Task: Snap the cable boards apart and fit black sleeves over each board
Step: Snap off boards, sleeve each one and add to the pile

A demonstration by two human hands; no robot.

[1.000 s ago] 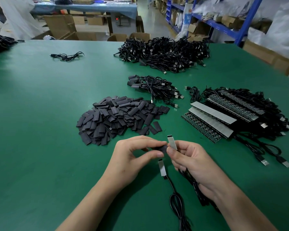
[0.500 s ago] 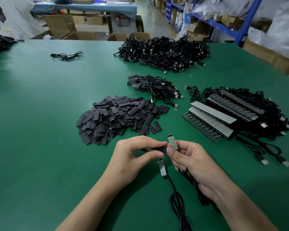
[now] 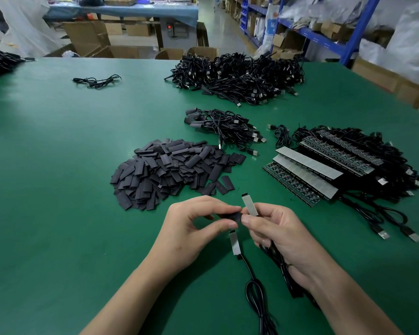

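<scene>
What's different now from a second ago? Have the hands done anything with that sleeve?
Nothing has visibly changed. The left hand pinches the black sleeve as before. The right hand holds the upright board and a bunch of cables, and the second board hangs below them. The sleeve pile and board stacks lie where they were.

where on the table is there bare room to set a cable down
The widest bare green runs left of the sleeve pile and left hand, up to the lone cable. Crowded: the right side, where board stacks, the cable bundle and far heap sit close.
</scene>
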